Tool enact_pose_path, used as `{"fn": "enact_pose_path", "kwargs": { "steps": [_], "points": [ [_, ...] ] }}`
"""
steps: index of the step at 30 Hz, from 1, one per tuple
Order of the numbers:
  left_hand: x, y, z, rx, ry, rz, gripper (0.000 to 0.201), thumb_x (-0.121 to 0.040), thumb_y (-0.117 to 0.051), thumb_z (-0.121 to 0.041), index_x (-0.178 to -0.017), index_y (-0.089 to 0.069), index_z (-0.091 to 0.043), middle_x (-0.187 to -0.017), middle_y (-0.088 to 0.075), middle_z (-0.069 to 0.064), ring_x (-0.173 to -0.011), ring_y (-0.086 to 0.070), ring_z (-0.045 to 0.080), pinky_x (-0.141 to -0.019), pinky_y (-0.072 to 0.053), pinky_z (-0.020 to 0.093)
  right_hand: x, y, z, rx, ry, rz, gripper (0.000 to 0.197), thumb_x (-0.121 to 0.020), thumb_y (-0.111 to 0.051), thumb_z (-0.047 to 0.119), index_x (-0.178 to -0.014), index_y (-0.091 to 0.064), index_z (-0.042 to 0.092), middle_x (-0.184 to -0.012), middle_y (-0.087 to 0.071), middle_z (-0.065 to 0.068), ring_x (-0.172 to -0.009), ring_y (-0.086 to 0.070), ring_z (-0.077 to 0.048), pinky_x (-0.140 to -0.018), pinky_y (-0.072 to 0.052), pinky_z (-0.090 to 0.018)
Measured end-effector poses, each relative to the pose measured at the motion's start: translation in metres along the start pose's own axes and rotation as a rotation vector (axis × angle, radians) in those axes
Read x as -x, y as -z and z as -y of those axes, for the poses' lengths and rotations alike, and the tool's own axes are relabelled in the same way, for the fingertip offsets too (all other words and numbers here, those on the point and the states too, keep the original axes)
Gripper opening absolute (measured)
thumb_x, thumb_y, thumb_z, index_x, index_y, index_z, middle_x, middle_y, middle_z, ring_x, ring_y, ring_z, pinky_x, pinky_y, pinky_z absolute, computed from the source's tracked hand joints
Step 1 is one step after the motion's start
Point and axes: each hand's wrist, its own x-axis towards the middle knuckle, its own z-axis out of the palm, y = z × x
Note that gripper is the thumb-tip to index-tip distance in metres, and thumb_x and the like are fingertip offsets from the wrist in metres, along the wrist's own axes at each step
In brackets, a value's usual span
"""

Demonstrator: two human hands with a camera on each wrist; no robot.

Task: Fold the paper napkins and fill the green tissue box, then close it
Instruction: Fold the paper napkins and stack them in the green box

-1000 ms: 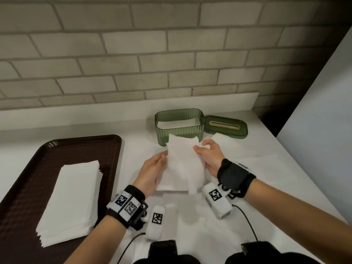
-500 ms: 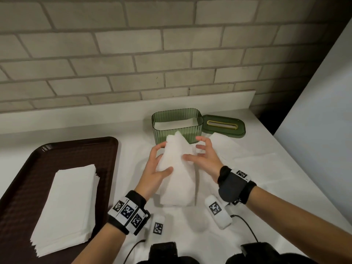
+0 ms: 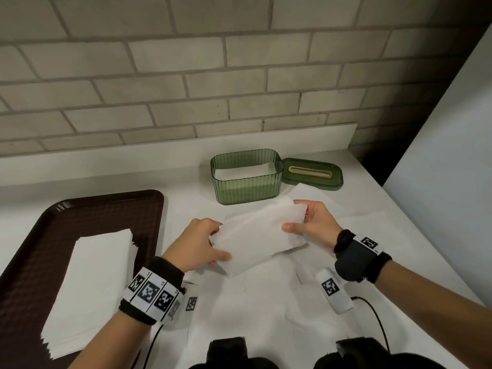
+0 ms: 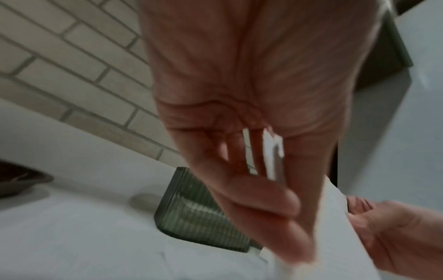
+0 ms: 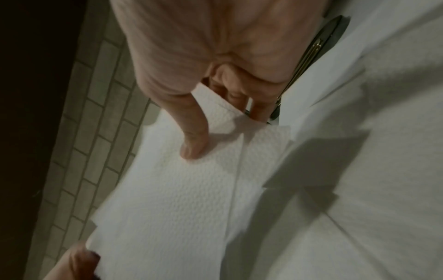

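A folded white napkin [image 3: 259,237] hangs level between both hands, just above the counter and in front of the green tissue box [image 3: 247,177]. My left hand [image 3: 202,243] pinches its near-left end, thumb on top. At the far-right end my right hand [image 3: 311,225] holds it, thumb on top and fingers beneath; the right wrist view shows the thumb pressed on the napkin [image 5: 191,189]. The box stands open with white napkins lying inside. Its green lid [image 3: 312,174] with a gold slot lies flat to the box's right. The box [image 4: 199,214] shows behind my left fingers.
A brown tray [image 3: 40,262] at the left carries a stack of flat napkins [image 3: 93,283]. Unfolded white sheets [image 3: 266,302] cover the counter under my hands. A brick wall runs behind the counter. A pale panel [image 3: 439,169] rises past the counter's right edge.
The napkin stood upright between my hands; now it is turned lengthwise and held level, one hand at each end. The hands have moved apart.
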Motion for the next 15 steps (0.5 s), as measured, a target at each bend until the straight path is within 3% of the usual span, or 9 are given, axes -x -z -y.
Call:
{"fn": "enact_pose_path", "kwargs": {
  "steps": [3,6,9,12,15],
  "points": [
    [0.002,0.002,-0.005,0.076,-0.021,-0.131,0.019,-0.073,-0.082,-0.010,-0.088,-0.072,-0.016,-0.079,-0.073,-0.002,-0.052,-0.070,0.014,-0.057,-0.059,0.032,0.003,0.002,0.002,-0.047,0.075,0.020,0.029,-0.077,-0.071,-0.011,-0.102,-0.064,0.000,-0.095,-0.074,-0.006,-0.089,-0.070,-0.021,-0.077,-0.057,-0.028],
    [0.004,0.004,-0.005,0.073,-0.065,-0.203,0.025,-0.072,-0.082,-0.010,-0.084,-0.069,-0.028,-0.081,-0.069,-0.007,-0.050,-0.067,0.015,-0.062,-0.055,0.027,0.005,0.006,-0.002,-0.051,0.161,0.042,0.024,-0.075,-0.071,-0.003,-0.095,-0.058,0.000,-0.087,-0.065,0.003,-0.083,-0.063,-0.014,-0.072,-0.051,-0.022],
    [0.003,-0.005,0.002,0.071,-0.048,-0.164,0.028,-0.068,-0.084,-0.010,-0.086,-0.071,-0.029,-0.085,-0.068,-0.005,-0.054,-0.065,0.020,-0.060,-0.054,0.026,0.008,0.006,-0.019,0.079,0.149,0.091,0.027,-0.073,-0.074,0.007,-0.095,-0.060,0.004,-0.092,-0.061,-0.002,-0.087,-0.059,-0.015,-0.078,-0.046,-0.024],
    [-0.001,-0.020,0.006,-0.003,-0.027,-0.108,0.030,-0.067,-0.084,-0.013,-0.090,-0.072,-0.026,-0.088,-0.066,-0.006,-0.054,-0.059,0.010,-0.056,-0.049,0.016,0.012,0.000,-0.037,0.185,0.087,0.118,0.029,-0.071,-0.075,0.009,-0.096,-0.061,0.015,-0.092,-0.062,0.006,-0.084,-0.058,-0.008,-0.075,-0.044,-0.020],
    [-0.004,-0.024,0.004,-0.071,-0.039,-0.121,0.022,-0.071,-0.080,-0.015,-0.090,-0.072,-0.023,-0.084,-0.067,-0.007,-0.061,-0.056,0.006,-0.059,-0.043,0.012,0.007,-0.002,-0.041,0.240,0.100,0.041,0.026,-0.068,-0.076,0.010,-0.090,-0.063,0.016,-0.087,-0.063,0.007,-0.083,-0.059,-0.012,-0.077,-0.045,-0.028]
  ]
}}
